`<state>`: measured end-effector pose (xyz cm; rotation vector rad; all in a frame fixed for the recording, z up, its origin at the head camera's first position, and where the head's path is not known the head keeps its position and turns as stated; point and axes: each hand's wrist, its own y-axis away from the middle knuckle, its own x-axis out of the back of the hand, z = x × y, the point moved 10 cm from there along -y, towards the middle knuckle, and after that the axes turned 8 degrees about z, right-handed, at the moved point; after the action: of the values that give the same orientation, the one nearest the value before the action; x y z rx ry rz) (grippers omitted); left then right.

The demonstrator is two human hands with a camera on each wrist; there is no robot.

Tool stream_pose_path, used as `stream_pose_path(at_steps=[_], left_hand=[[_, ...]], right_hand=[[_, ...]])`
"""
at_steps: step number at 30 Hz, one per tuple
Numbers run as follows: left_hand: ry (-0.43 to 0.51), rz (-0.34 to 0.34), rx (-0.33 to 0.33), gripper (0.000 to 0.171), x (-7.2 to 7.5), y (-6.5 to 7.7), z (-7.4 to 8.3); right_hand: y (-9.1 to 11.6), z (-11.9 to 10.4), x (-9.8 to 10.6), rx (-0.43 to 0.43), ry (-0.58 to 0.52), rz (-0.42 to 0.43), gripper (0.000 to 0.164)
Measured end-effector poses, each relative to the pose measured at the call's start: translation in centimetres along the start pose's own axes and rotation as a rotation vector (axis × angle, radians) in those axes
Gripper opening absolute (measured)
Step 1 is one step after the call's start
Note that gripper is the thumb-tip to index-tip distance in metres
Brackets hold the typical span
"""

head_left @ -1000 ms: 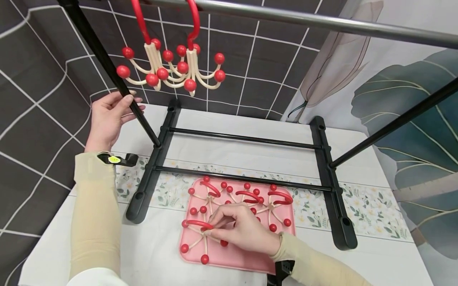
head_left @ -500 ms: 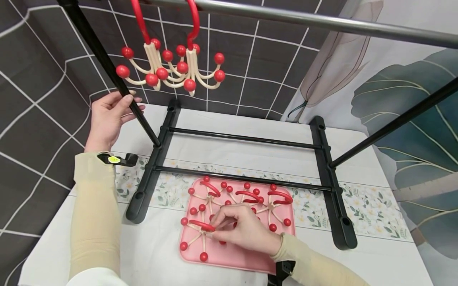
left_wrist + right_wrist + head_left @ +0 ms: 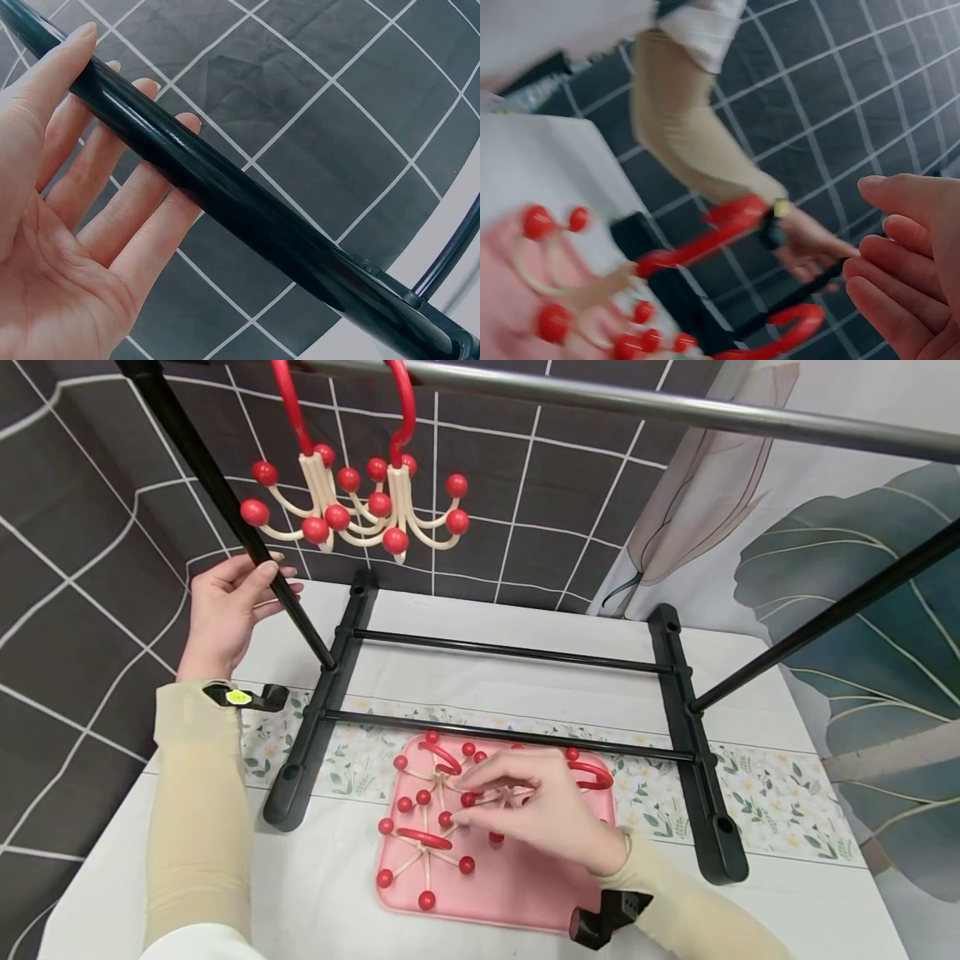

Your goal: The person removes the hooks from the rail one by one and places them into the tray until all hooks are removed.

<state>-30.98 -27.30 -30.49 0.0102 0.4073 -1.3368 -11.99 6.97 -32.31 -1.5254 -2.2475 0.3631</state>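
Observation:
My left hand (image 3: pixel 223 610) holds a black upright post (image 3: pixel 217 485) of a rack, thumb in front and fingers behind; the left wrist view shows the same grip on the post (image 3: pixel 247 210). Over a pink tray (image 3: pixel 517 897) is my right hand (image 3: pixel 543 810), thumb and fingers apart with nothing between them. In the right wrist view, that hand (image 3: pixel 907 270) is beside a red hook. Lying front left in the tray is a beige multi-arm hanger with red ball tips and a red hook (image 3: pixel 424 838). Several similar hangers lie behind it, partly hidden by the hand.
Two such hangers, left (image 3: pixel 318 485) and right (image 3: pixel 400 497), hang by red hooks from the rack's silver top bar (image 3: pixel 600 397). Black lower bars (image 3: pixel 510 735) cross between the rack's feet, just behind the tray. A dark tiled backdrop and a curtain (image 3: pixel 862 610) surround the white table.
My right hand has let go of the front-left hanger's hook and moved up and to the right, leaving that hanger in the tray. My left hand stays on the post.

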Motion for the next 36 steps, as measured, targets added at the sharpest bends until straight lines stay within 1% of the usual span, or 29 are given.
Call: stream_pose_path(at_steps=[4,6,10,14,17,20,23,28,31,34,36], left_hand=[[0.010,-0.003,-0.003,0.029,0.0,0.0,0.1],[0.008,-0.003,-0.004,0.030,0.0,0.0,0.1],[-0.004,-0.003,-0.005,0.029,0.0,0.0,0.1],[-0.005,-0.004,-0.006,0.026,0.0,0.0,0.1],[0.001,-0.006,-0.004,0.026,0.0,0.0,0.1],[0.005,-0.004,-0.002,0.028,0.0,0.0,0.1],[0.005,-0.002,0.001,0.028,0.0,0.0,0.1],[0.010,-0.005,0.005,0.027,-0.2,-0.1,0.1],[0.018,-0.008,0.006,0.030,-0.2,-0.1,0.1],[0.023,-0.007,0.004,0.033,-0.2,0.0,0.0],[0.022,-0.005,0.005,0.034,-0.1,0.0,0.0]], right_hand=[[-1.4,-1.6,2.1,0.048,0.016,0.070,0.028],[-2.1,-2.2,3.0,0.057,0.018,0.098,0.030],[-3.7,-3.2,4.9,0.102,0.037,0.169,0.034],[-5.5,-4.1,6.8,0.167,0.034,0.253,0.033],[-6.7,-4.6,7.7,0.202,0.023,0.296,0.030],[-8.0,-5.1,8.2,0.225,0.029,0.320,0.030],[-9.1,-6.2,8.5,0.269,0.044,0.321,0.032],[-11.0,-8.9,8.4,0.372,0.050,0.302,0.035],[-12.3,-10.6,8.4,0.420,0.041,0.309,0.033],[-13.7,-11.7,8.3,0.448,0.029,0.316,0.030],[-14.7,-12.1,8.2,0.445,0.005,0.323,0.029]])
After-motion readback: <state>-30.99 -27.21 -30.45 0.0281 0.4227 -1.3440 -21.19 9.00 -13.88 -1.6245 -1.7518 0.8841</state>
